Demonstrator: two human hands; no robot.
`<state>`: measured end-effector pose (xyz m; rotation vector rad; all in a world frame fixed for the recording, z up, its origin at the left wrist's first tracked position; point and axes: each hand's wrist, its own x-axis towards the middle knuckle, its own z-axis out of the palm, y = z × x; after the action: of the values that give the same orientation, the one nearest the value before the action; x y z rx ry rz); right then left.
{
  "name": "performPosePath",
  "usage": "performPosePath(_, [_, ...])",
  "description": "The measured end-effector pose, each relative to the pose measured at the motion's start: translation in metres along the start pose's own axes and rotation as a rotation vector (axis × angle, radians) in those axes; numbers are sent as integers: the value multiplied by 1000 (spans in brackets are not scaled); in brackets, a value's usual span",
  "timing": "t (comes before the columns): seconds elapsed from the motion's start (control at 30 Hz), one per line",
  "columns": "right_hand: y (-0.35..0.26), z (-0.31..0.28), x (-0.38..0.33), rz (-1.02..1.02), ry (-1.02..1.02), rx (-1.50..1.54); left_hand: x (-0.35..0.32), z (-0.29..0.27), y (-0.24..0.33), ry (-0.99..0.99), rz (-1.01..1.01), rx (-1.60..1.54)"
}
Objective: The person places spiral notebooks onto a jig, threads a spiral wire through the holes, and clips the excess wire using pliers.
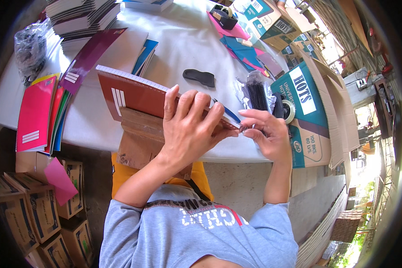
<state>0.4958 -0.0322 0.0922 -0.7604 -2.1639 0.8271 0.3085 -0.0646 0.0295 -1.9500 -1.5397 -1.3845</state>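
A brown-covered notebook (136, 98) with white stripes stands tilted against a wooden block (140, 127) at the table's near edge. My left hand (190, 118) grips the notebook from above, fingers spread over its upper edge and thumb stretched toward its right end. At that end my right hand (268, 136) pinches a small dark coil (242, 128) between thumb and fingers. Just behind the hands lie a blue-handled slim tool (229, 112), partly covered, and black spiral coils (256, 94) in clear plastic. Farther back rests a flat black curved object (199, 77).
Stacked notebooks (82, 20) rise at the back left, with colourful ones (35, 116) at the left edge. A tape roll (289, 111) sits by a large carton (315, 129) on the right. A tape dispenser (224, 17) stands far back. Boxes (38, 210) fill the lower left floor.
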Motion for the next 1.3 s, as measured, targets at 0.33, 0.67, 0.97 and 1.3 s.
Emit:
performPosePath(0.33, [5,4,3,-223,29,-269,-2,-7,-9,-11,0,-97])
performPosePath(0.67, [-6,10,0,206,-42,136,-2,-15,-11,13,-63,-27])
performPosePath(0.97, [5,-8,4,203,-203,-95,0,-13,-15,-20,-94,-73])
performPosePath(1.3, [210,41,132,-45,-541,-475,-2,-22,-22,-45,-48,-138])
